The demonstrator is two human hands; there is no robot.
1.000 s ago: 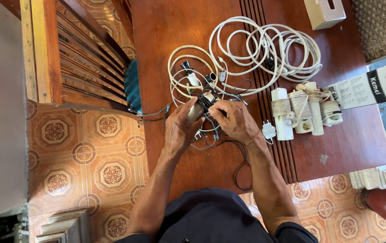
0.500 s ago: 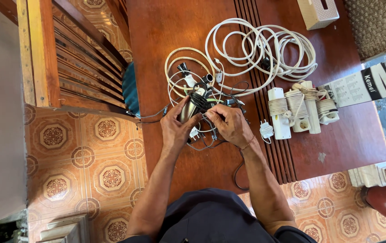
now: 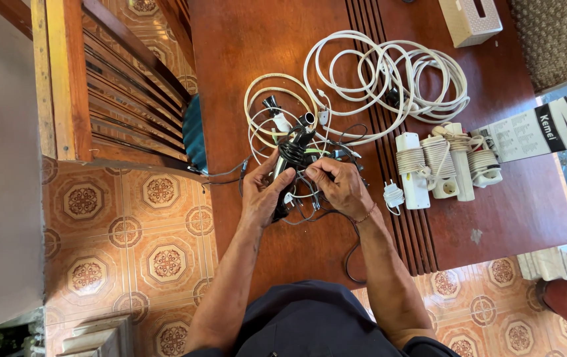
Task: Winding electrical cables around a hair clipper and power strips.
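My left hand (image 3: 261, 194) grips a small silver cylindrical device (image 3: 279, 166) with a black cord wound around its top (image 3: 291, 151). My right hand (image 3: 341, 187) pinches the black cord (image 3: 310, 175) right beside the device. Loose black cord (image 3: 351, 254) trails from my hands down toward the table's near edge. Both hands hover over a tangle of thin wires on the dark red wooden table (image 3: 263, 39).
A cream cable coil (image 3: 260, 99) with small plugs lies just beyond my hands. A large white cable coil (image 3: 389, 69) sits farther back. White power strips with wrapped cords (image 3: 445, 165), a white plug (image 3: 393, 196), a printed box (image 3: 535, 129), a wooden chair (image 3: 111, 86).
The silver device has tilted more upright in my left hand, which now covers more of it. My right hand has shifted slightly along the black cord.
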